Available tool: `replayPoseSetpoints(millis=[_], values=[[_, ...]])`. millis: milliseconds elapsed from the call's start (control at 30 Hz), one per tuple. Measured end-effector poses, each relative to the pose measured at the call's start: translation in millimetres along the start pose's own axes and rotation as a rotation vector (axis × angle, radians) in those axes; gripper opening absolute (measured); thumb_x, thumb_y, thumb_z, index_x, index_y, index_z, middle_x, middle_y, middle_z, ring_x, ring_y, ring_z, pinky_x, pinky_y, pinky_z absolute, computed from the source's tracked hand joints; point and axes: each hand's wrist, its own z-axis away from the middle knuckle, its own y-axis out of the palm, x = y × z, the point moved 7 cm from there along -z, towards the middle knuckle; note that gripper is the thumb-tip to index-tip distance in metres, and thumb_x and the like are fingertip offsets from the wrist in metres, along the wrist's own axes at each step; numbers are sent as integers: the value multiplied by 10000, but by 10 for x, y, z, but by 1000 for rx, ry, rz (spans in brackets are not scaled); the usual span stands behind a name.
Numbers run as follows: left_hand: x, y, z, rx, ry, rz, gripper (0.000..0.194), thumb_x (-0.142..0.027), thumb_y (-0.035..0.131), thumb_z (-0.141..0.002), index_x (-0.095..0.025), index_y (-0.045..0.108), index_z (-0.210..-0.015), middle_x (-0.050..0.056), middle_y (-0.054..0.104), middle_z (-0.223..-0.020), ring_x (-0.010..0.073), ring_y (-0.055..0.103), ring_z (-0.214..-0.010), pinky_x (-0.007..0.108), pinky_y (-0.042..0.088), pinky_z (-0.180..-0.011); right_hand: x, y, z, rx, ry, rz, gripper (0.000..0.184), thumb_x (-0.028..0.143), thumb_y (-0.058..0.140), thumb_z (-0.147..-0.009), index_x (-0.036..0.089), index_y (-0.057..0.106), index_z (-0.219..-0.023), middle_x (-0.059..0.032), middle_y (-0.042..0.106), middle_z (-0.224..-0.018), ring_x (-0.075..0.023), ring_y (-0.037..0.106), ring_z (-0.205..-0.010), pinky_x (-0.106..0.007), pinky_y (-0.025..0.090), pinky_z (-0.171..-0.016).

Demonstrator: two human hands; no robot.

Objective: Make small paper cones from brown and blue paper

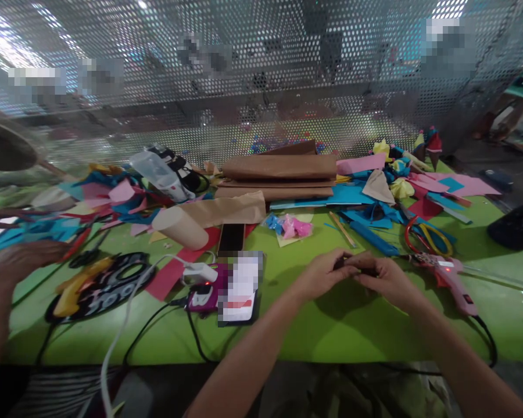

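Observation:
My left hand (320, 273) and my right hand (386, 278) meet just above the green table (353, 325), near its front edge. Both have their fingers curled and pinched together around a small dark piece (353, 264) between them; I cannot make out what it is. A pink glue gun (447, 276) lies right of my right hand, with its cord running off the table's front. Small pink and blue paper bits (290, 225) lie just beyond my hands.
Brown paper rolls (279, 171), a beige paper cone (181, 227), coloured paper scraps (418, 186), scissors (427, 238), a phone (232, 238), a power bank with cables (209, 290) and a black-and-yellow cut-out (100, 287) fill the table. Another person's arm (9, 273) reaches in at the left. A perforated metal screen (261, 75) stands behind.

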Motion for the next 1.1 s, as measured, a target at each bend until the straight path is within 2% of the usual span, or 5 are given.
replayPoseSetpoints(millis=[267, 467, 533, 767, 1100], values=[[-5, -29, -1, -21, 11, -22, 295, -403, 610, -964, -175, 632, -1150, 81, 721, -1155, 239, 654, -1052, 320, 471, -899, -11, -43, 4, -23, -29, 154, 281, 347, 671, -884, 238, 767, -1125, -37, 738, -925, -166, 645, -656, -293, 537, -601], [20, -112, -8, -133, -31, -167, 305, -369, 602, -957, -184, 614, -1199, 84, 734, -1150, 252, 674, -1027, 339, 492, -869, 73, -118, -3, -149, -50, -28, 335, 414, 722, -877, 233, 754, -1156, -61, 760, -1092, -152, 636, -728, -244, 486, -559], [18, -98, -2, -155, -47, -271, 311, -319, 593, -951, -196, 602, -1236, 84, 735, -1164, 262, 678, -1031, 355, 496, -871, 90, -143, -1, -197, -48, -25, 325, 426, 740, -862, 222, 767, -1114, -65, 772, -1062, -142, 629, -689, -239, 457, -530], [-18, 106, -1, -105, -125, -520, 398, -234, 510, -969, -205, 544, -1365, 135, 713, -1243, 308, 687, -1069, 419, 521, -897, 38, -248, 20, -368, -47, 0, 221, 397, 793, -790, 201, 777, -891, -61, 789, -879, -225, 710, -819, -327, 547, -742], [-49, 123, 1, -125, -166, -600, 352, -271, 464, -1014, -204, 557, -1347, 145, 729, -1191, 303, 705, -1016, 406, 525, -868, 116, -242, 39, -330, -88, -50, 149, 312, 699, -844, 219, 796, -907, -45, 785, -919, -234, 691, -866, -362, 527, -831]])
